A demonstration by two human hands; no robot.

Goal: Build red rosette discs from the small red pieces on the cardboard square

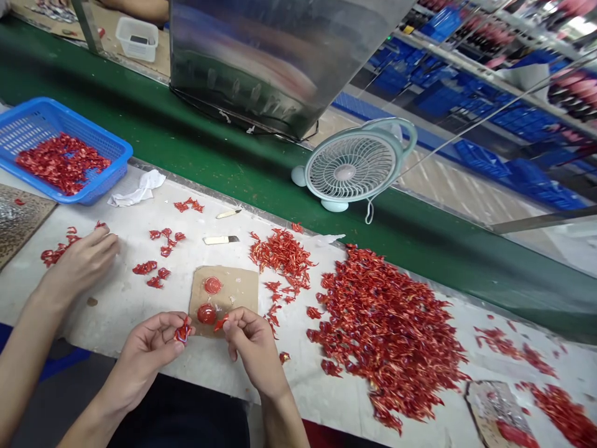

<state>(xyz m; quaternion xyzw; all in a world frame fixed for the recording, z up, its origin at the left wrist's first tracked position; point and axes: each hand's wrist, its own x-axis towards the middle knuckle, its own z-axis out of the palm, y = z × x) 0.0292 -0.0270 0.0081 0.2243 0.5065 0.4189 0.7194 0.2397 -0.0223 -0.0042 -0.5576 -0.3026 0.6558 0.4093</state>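
The left hand (148, 348) pinches a crumpled red foil piece (183, 331), the right hand (254, 351) a smaller red scrap (221, 322), apart near the bench's (317, 404) front edge; both seem light, soft, best held by an edge.

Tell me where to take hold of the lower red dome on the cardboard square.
Come from above and pinch the lower red dome by its edge, on the left and right. Its glossy, rounded top looks slippery, and it sits on the flat cardboard square, so the edge is probably the surest hold.
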